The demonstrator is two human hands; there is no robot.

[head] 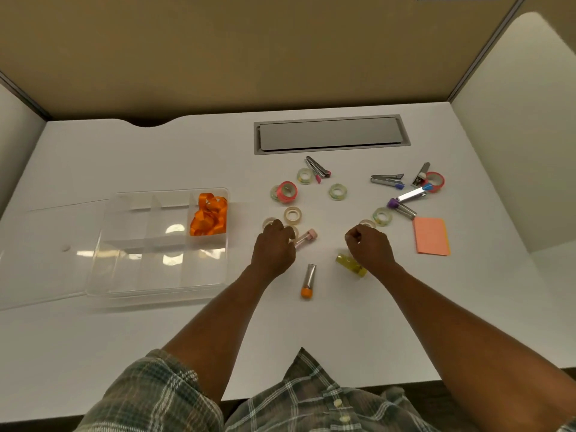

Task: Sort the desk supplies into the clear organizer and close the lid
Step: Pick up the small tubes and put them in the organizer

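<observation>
Both hands hover low over the white desk [343, 322] in the head view, backs up, forearms reaching in from the near edge. The left hand [274, 246] has its fingers curled round the near end of a pink-capped tube [307, 238]. That tube slants away to the right, cap at the far end. The right hand [369, 247] is bunched into a loose fist with the knuckles pointing far-left; I cannot tell whether it holds anything. A small clear tape roll [367, 223] lies just beyond its knuckles, and a yellow-green item [350, 263] lies partly under its wrist.

Between the two wrists lies an orange-capped tube [308, 280], its long axis running near to far, cap toward the person.

To the left of the left hand, a short way apart from it, sits the clear organizer [162, 294], open, with its lid [40, 251] laid flat on its left side. Orange ribbon [208, 215] fills the far right compartment; the other compartments look bare.

Beyond the hands the remaining supplies are scattered: a cream tape roll [293, 214] just past the left fingers, a pink tape roll [287, 191] farther on, a greenish roll [337, 192] at the middle, and a red roll [434, 181] far right. Several small metal staplers lie among them, one with a pink tip [318, 168], one with a blue tip [387, 179]. A pink notepad [431, 236] lies flat to the right of the right hand, well apart.
</observation>
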